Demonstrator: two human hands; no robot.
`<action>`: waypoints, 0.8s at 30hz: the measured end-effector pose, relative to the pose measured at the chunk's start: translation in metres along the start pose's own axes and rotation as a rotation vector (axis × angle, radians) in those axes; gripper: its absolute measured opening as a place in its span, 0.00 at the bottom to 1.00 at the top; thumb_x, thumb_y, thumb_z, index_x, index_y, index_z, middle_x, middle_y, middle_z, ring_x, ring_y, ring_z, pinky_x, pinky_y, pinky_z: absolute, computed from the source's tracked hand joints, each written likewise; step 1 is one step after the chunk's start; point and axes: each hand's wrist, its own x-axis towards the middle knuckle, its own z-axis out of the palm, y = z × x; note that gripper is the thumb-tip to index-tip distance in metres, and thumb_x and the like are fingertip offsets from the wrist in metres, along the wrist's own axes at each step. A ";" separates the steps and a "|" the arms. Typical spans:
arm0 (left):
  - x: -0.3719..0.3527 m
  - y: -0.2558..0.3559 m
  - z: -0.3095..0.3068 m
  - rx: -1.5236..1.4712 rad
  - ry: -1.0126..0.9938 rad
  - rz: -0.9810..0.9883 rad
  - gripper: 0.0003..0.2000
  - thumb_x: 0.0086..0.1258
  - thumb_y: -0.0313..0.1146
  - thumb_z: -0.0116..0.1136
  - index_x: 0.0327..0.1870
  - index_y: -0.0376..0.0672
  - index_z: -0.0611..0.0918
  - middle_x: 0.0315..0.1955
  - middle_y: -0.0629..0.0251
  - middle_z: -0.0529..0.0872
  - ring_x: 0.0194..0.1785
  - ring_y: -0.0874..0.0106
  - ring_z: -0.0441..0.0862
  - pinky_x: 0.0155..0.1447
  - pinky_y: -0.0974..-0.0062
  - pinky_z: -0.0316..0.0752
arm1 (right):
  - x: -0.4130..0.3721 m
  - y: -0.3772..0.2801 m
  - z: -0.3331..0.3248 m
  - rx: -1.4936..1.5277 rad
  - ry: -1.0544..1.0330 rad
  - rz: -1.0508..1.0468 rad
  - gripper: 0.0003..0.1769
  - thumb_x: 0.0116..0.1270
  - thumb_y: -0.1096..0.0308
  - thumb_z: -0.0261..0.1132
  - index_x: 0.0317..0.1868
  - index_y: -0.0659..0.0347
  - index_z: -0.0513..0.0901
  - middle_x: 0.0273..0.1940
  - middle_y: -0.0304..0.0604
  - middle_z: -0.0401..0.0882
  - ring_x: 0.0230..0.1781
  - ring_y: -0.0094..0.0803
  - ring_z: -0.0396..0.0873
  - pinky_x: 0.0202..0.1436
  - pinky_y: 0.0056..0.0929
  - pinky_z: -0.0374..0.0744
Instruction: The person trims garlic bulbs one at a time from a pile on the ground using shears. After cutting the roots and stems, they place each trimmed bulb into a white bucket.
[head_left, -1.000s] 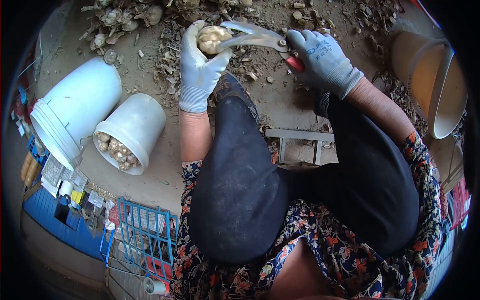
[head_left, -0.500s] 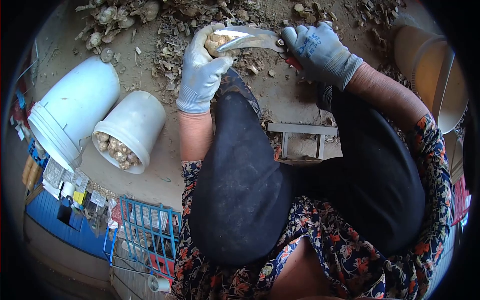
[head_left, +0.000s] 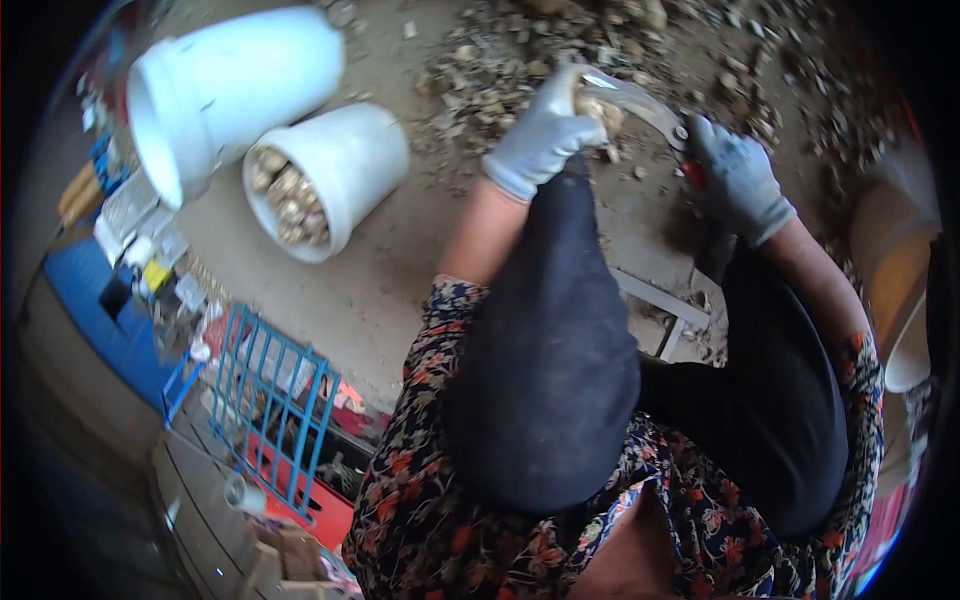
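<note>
My left hand (head_left: pixel 550 135), in a pale glove, is wrapped round a garlic bulb (head_left: pixel 602 116) above my knee. In my gloved right hand (head_left: pixel 738 180) are the red handles of metal shears (head_left: pixel 640 103). The blades reach left to the bulb and lie against its upper side. A white bucket (head_left: pixel 385 155) lies on its side to the left, with several garlic bulbs (head_left: pixel 290 200) inside its mouth. Blur hides the exact contact of blades and bulb.
A larger white bucket (head_left: pixel 250 85) lies at the upper left. Dry trimmings (head_left: pixel 480 95) litter the ground ahead. A metal frame (head_left: pixel 655 297) stands between my legs, a blue rack (head_left: pixel 275 400) at the lower left, and a pale container (head_left: pixel 905 350) at the right edge.
The view has swung left, so my hands and the buckets appear farther right. Both hands keep their hold on the bulb and the shears. The shear blades look closer together.
</note>
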 end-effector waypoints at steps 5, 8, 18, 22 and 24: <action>-0.074 0.007 -0.031 -0.357 0.470 0.407 0.31 0.50 0.14 0.51 0.61 0.38 0.69 0.47 0.56 0.78 0.49 0.66 0.80 0.48 0.72 0.81 | -0.007 -0.008 0.001 0.247 -0.147 0.246 0.15 0.65 0.60 0.60 0.40 0.63 0.68 0.28 0.56 0.79 0.31 0.55 0.80 0.35 0.51 0.75; -0.151 0.046 -0.118 0.222 1.224 0.672 0.16 0.49 0.14 0.49 0.40 0.39 0.76 0.33 0.64 0.77 0.39 0.71 0.80 0.43 0.76 0.80 | -0.018 0.000 0.005 0.251 -0.132 0.256 0.14 0.65 0.62 0.60 0.39 0.63 0.68 0.27 0.58 0.79 0.32 0.56 0.80 0.36 0.50 0.75; -0.153 0.098 -0.265 1.809 1.689 -0.087 0.23 0.69 0.49 0.53 0.54 0.38 0.78 0.48 0.45 0.79 0.50 0.52 0.79 0.54 0.58 0.73 | -0.028 0.006 0.009 0.327 -0.243 0.386 0.16 0.63 0.60 0.62 0.38 0.64 0.68 0.28 0.61 0.77 0.33 0.60 0.78 0.36 0.53 0.73; 0.003 0.083 -0.138 0.640 0.687 0.293 0.22 0.64 0.34 0.62 0.58 0.37 0.76 0.50 0.49 0.82 0.47 0.63 0.82 0.53 0.70 0.76 | -0.021 0.011 0.016 0.380 -0.331 0.492 0.16 0.64 0.61 0.61 0.40 0.64 0.67 0.31 0.62 0.79 0.37 0.58 0.79 0.39 0.50 0.75; 0.080 0.055 -0.079 1.187 0.520 0.265 0.19 0.60 0.46 0.65 0.44 0.38 0.83 0.39 0.55 0.86 0.45 0.60 0.83 0.53 0.66 0.76 | -0.018 0.011 0.013 0.383 -0.347 0.489 0.16 0.64 0.61 0.60 0.40 0.65 0.67 0.32 0.62 0.79 0.37 0.59 0.79 0.39 0.50 0.75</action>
